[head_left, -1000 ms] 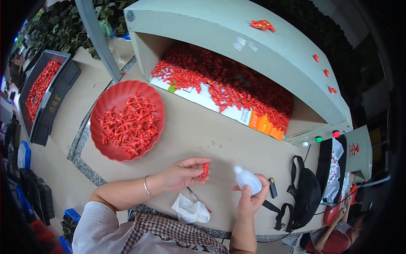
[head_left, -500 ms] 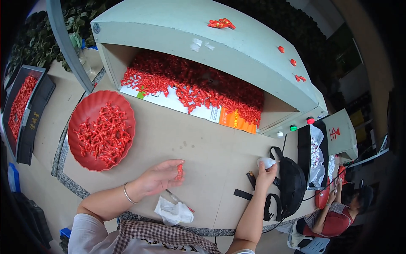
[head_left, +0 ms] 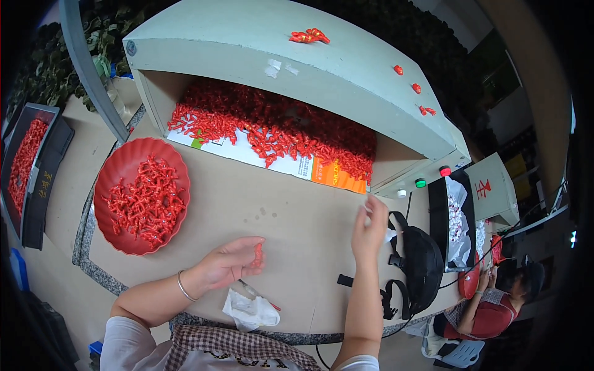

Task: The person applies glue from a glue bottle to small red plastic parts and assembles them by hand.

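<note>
Over the near middle of the table, my left hand (head_left: pixel 232 264) is closed round a small glossy red piece (head_left: pixel 258 252), pinched at the fingertips. My right hand (head_left: pixel 369 234) is raised at the right, its thumb and fingertips brought together in a pinch. Anything between those fingertips is too small and blurred to make out. Just beside that hand's right edge, a white object (head_left: pixel 390 235) shows partly, next to a black waist bag (head_left: pixel 421 269). Left of my left hand stands a red scalloped bowl (head_left: pixel 110 234) holding many similar red pieces (head_left: pixel 148 201).
A pale green open-fronted box (head_left: pixel 260 52) spans the back, with heaped red pieces (head_left: pixel 272 139) inside. A crumpled white cloth (head_left: pixel 250 311) and a thin tool (head_left: pixel 247 288) lie near the front edge. A dark crate (head_left: pixel 46 198) stands left; a co-worker (head_left: pixel 489 309) sits right.
My right hand has left the white object beside the bag and moved up and left. My left hand keeps its red piece, nearly still. The view has shifted slightly.
</note>
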A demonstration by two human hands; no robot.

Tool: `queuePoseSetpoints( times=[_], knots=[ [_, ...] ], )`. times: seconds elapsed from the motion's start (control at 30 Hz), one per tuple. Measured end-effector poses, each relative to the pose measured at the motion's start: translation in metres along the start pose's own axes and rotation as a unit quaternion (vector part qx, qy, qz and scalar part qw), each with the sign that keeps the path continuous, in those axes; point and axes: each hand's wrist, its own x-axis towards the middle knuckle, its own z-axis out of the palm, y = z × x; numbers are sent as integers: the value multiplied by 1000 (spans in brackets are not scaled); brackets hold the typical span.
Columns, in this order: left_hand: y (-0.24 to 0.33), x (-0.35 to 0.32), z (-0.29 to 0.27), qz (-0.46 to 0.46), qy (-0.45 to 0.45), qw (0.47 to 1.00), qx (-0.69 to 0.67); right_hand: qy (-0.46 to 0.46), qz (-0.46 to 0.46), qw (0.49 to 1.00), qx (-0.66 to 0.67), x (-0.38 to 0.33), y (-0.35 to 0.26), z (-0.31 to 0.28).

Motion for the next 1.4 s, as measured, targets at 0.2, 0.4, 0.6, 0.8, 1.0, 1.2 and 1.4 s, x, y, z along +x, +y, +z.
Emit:
queuePoseSetpoints(
  times=[0.2,0.4,0.6,0.8,1.0,1.2,1.4],
  knots=[
    [-3,0,-1,18,-15,1000,-6,-17,-20,982,-187,50,46,75],
    [-2,0,-6,17,-17,999,-34,-14,-92,983,-157,79,22,94],
    [-1,0,-1,9,-28,999,-27,-83,-58,975,-198,105,59,96],
    [1,0,0,-3,-30,999,-15,-132,-117,965,-192,97,52,88],
    [0,0,-2,7,-24,999,-28,-31,-158,981,-111,76,21,64],
    [2,0,4,-4,-23,1000,-5,-33,-183,970,-157,45,28,76],
    [-1,0,1,10,-15,1000,-13,-6,-173,964,-204,42,30,81]
  ],
)
